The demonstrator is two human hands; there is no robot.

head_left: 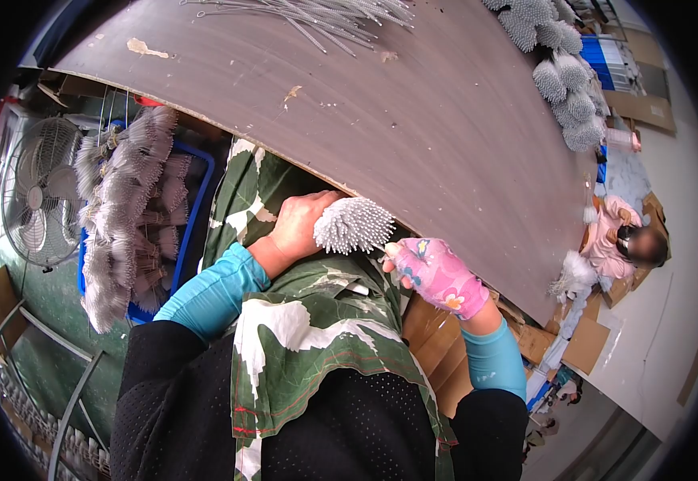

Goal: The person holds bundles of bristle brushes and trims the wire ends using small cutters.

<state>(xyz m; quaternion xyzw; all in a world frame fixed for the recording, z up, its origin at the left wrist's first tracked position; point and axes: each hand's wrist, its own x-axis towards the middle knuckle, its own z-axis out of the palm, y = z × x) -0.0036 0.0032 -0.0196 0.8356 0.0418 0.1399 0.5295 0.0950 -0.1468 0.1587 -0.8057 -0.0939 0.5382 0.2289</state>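
In the head view, my left hand (305,227) is closed round a bundle of thin white-grey bristly rods (354,225), whose tips point toward my right hand. The bundle is held over my lap, just below the table edge. My right hand (437,274), in a pink flowered glove, is beside the bundle with its fingers curled together near the rod tips. Whatever those fingertips hold is too small to make out. A camouflage apron (317,329) covers my lap.
Loose twisted wire rods (317,16) lie on the brown table (381,120). More bundles (573,96) are piled at its far right. Left are a blue crate (197,216) with bundles (133,200) and a fan (40,192). A person in pink (605,240) sits at right.
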